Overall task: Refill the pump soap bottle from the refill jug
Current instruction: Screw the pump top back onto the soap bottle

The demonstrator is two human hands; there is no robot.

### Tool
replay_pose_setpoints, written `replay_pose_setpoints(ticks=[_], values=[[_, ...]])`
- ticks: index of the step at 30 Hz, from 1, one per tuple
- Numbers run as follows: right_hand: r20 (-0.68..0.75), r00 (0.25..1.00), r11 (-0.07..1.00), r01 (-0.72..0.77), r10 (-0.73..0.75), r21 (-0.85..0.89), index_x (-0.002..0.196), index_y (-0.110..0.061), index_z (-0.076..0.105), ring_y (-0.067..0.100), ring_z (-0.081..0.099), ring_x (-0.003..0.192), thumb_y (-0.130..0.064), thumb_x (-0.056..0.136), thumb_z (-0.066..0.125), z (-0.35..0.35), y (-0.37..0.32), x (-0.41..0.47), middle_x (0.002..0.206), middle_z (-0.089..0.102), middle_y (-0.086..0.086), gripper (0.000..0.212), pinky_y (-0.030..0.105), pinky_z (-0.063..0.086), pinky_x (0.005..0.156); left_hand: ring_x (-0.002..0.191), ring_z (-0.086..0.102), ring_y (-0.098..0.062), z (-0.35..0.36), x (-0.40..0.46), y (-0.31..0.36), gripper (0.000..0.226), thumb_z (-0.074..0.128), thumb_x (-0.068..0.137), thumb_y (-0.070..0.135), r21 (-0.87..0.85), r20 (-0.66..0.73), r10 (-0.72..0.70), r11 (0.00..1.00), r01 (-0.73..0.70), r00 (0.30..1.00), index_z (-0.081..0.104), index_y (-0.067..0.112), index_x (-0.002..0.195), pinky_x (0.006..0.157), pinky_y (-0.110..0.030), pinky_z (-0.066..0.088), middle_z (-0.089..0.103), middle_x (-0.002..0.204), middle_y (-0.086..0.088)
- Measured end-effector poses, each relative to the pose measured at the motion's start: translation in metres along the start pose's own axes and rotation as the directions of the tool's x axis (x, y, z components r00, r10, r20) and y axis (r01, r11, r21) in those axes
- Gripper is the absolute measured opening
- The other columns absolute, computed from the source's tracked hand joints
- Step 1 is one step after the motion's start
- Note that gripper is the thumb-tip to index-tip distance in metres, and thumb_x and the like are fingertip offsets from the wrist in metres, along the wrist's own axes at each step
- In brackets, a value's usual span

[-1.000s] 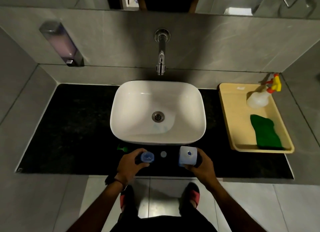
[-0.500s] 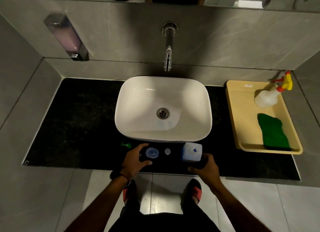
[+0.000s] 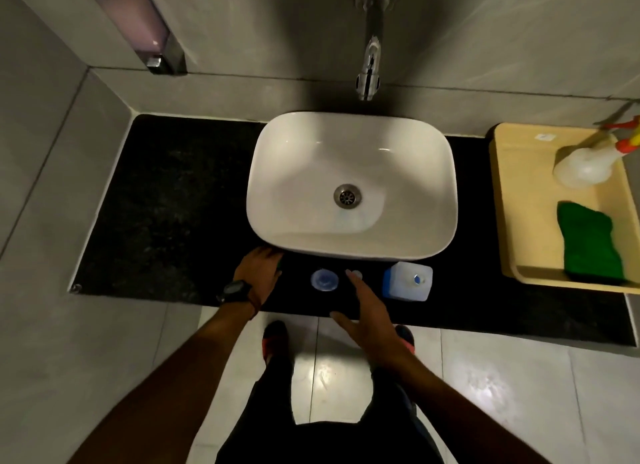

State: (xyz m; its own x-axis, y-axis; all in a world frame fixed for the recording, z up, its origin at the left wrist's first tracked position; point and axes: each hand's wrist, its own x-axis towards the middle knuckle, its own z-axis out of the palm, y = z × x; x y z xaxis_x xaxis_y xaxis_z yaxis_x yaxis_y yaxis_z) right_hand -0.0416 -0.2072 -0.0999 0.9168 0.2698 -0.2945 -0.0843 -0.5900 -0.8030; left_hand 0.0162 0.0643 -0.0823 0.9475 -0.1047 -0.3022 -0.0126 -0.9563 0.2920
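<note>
Both hands are empty with fingers spread; left hand (image 3: 258, 273) rests near the surface's front edge, right hand (image 3: 369, 306) hovers between open soap bottle (image 3: 324, 280) and refill jug (image 3: 408, 281); white basin (image 3: 351, 186) sits behind.

No text, brand or number can be read anywhere. The refill jug (image 3: 408, 282), at about five o'clock from the basin (image 3: 351, 186), shows only a small blue mark on top, too blurred to make out. The tray (image 3: 519, 200) at three o'clock carries a small white sticker (image 3: 545, 137), illegible.
</note>
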Motion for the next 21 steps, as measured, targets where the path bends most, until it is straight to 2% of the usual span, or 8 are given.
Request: replay_pose_setpoints(ticks=[2,5,7,11,13,15,18,21], values=[[0.015,1.000,1.000,-0.026,0.026,0.008,0.155,-0.025,0.035,-0.008,0.035,0.131,-0.029,0.081,0.086,0.007,-0.014,0.022,0.143,0.041,-0.022,0.090,0.011,0.028,0.110,0.114,0.059,-0.037,0.004,0.002,-0.002,0.034,0.064,0.086,0.022,0.121,0.033,-0.028,0.992,0.024,0.999,0.067,0.010,0.118,0.092,-0.041,0.049,0.067,0.122,-0.015],[0.020,0.998,0.999,-0.055,0.055,0.001,0.139,-0.026,0.050,0.006,0.055,0.119,-0.023,0.078,0.088,0.012,-0.023,0.044,0.129,0.063,-0.007,0.072,-0.001,0.034,0.092,0.112,0.059,-0.037,0.008,-0.002,-0.008,0.032,0.062,0.088,0.028,0.198,0.073,-0.039,0.980,0.023,0.997,0.066,0.013,0.116,0.089,-0.041,0.048,0.067,0.121,-0.013],[0.008,0.999,0.999,-0.044,0.045,-0.022,0.123,-0.025,0.058,0.015,0.065,0.107,-0.021,0.077,0.088,0.014,-0.024,0.049,0.114,0.071,-0.003,0.055,-0.003,0.037,0.080,0.108,0.062,-0.035,0.002,-0.010,-0.011,0.032,0.067,0.086,0.027,0.091,0.072,-0.042,0.995,0.035,0.997,0.066,0.014,0.116,0.086,-0.041,0.051,0.069,0.117,-0.011],[-0.030,0.999,1.000,-0.030,0.030,-0.006,0.117,-0.028,0.062,0.013,0.070,0.100,-0.027,0.077,0.088,0.013,-0.025,0.041,0.107,0.072,-0.009,0.048,0.000,0.043,0.080,0.090,0.066,-0.018,-0.028,-0.042,-0.011,0.028,0.079,0.080,0.027,-0.330,0.081,-0.047,0.941,0.072,0.996,0.065,0.021,0.104,0.081,-0.040,0.056,0.068,0.100,0.002],[-0.087,0.996,1.000,0.001,-0.002,-0.012,0.119,-0.032,0.062,0.008,0.069,0.098,-0.039,0.076,0.087,0.006,-0.031,0.031,0.107,0.073,-0.013,0.050,0.012,0.053,0.086,0.089,0.066,-0.007,-0.053,-0.062,-0.005,0.031,0.083,0.077,0.027,-0.441,-0.008,-0.031,0.897,0.024,0.999,0.068,0.025,0.104,0.083,-0.034,0.058,0.068,0.099,0.007],[-0.135,0.990,0.999,0.029,-0.032,-0.025,0.123,-0.036,0.062,0.007,0.071,0.097,-0.053,0.073,0.082,-0.006,-0.042,0.023,0.108,0.076,-0.011,0.057,0.026,0.058,0.087,0.092,0.068,-0.006,-0.084,-0.079,0.008,0.035,0.084,0.076,0.029,-0.503,-0.173,0.002,0.860,-0.090,0.985,0.072,0.022,0.108,0.084,-0.028,0.058,0.070,0.101,0.008],[-0.237,0.968,0.997,0.078,-0.081,-0.021,0.126,-0.038,0.062,0.006,0.073,0.095,-0.059,0.071,0.079,-0.032,-0.063,0.016,0.105,0.078,-0.011,0.062,0.027,0.060,0.084,0.093,0.068,-0.006,-0.138,-0.096,0.036,0.038,0.078,0.079,0.038,-0.452,-0.355,0.122,0.846,-0.284,0.927,0.074,0.020,0.112,0.083,-0.018,0.055,0.069,0.104,0.009],[-0.341,0.930,0.991,0.125,-0.135,-0.053,0.123,-0.036,0.066,0.003,0.072,0.089,-0.050,0.074,0.084,-0.058,-0.082,0.017,0.102,0.078,-0.012,0.055,0.026,0.060,0.082,0.094,0.069,-0.005,-0.181,-0.102,0.062,0.035,0.079,0.079,0.035,-0.434,-0.396,0.169,0.832,-0.346,0.903,0.075,0.023,0.111,0.084,-0.017,0.053,0.069,0.104,0.011]])
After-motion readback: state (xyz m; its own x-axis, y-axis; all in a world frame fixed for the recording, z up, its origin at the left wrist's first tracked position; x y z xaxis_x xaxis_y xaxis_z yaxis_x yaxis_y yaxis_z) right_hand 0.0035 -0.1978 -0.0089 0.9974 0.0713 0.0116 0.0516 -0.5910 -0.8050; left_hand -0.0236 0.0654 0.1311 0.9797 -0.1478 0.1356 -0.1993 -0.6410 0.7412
